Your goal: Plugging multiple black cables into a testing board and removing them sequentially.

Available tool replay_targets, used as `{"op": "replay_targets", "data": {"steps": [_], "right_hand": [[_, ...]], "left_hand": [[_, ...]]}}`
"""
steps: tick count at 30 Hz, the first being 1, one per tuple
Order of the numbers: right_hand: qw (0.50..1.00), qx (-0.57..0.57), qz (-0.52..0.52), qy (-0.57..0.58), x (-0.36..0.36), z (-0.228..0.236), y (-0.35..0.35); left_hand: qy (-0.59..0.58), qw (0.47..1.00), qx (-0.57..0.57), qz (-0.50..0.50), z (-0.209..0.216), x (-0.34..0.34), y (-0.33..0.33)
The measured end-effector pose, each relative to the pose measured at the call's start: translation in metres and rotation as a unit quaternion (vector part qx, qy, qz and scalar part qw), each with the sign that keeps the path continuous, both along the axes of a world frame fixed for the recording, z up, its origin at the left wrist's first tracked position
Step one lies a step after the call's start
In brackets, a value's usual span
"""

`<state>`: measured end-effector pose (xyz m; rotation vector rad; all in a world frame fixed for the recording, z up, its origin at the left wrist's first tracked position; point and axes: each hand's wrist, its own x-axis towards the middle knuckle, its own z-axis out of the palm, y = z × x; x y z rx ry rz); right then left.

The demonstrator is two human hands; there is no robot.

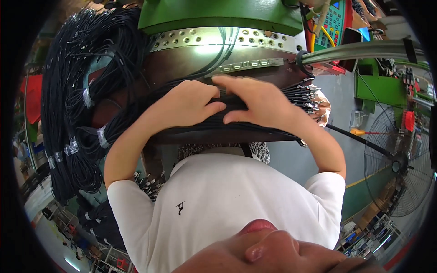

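My left hand point(196, 103) rests on a thick bundle of black cables point(277, 94) lying across the brown worktop. Its fingers curl over the cables, with the thumb on the near side. Just to the right, my right hand point(261, 101) arches over the same bundle, its index finger and thumb spread apart toward the left hand. Cables show dark in the gap between the two hands. Metal plug ends point(312, 101) fan out at the bundle's right end. What lies under both palms is hidden.
Beyond the hands, a metal strip with several connector sockets point(252, 64) lies before a green machine point(218, 16). Tied black cable coils point(104, 63) hang at the left. A grey rail point(359, 51), keypad panel point(331, 22) and large fan point(398, 164) stand at the right.
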<state>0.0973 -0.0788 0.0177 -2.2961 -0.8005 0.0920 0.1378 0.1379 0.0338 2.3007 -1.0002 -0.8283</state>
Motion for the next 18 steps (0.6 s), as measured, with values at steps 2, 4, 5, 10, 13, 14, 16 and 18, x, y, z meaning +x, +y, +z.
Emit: {"op": "replay_targets", "data": {"steps": [2,4,5,10,13,14,16,18], "right_hand": [[0.992,-0.101,-0.053,-0.054,-0.008,-0.014,-0.014],[0.981,-0.127,-0.121,-0.084,-0.013,-0.019,-0.05],[0.971,-0.173,-0.142,-0.088,-0.019,-0.012,-0.063],[0.906,-0.194,-0.181,-0.329,-0.037,0.034,-0.068],[0.933,-0.244,-0.132,-0.229,-0.058,0.027,-0.073],[0.932,-0.241,-0.134,-0.234,-0.062,0.016,-0.08],[0.914,-0.248,-0.166,-0.274,-0.062,0.01,-0.095],[0.88,-0.243,-0.244,-0.328,-0.055,0.001,-0.107]], "left_hand": [[0.157,0.987,-0.039,0.021,0.003,0.015,-0.004],[0.296,0.943,-0.122,0.088,-0.001,0.021,0.01],[0.298,0.943,-0.121,0.083,-0.001,0.02,0.015],[0.361,0.923,-0.126,-0.044,0.011,0.022,0.0],[0.402,0.91,-0.057,-0.09,0.027,0.0,-0.068],[0.374,0.92,-0.069,-0.099,0.018,-0.005,-0.095],[0.341,0.931,-0.088,-0.098,-0.001,-0.012,-0.113],[0.395,0.911,-0.098,-0.06,-0.013,-0.021,-0.118]]}}
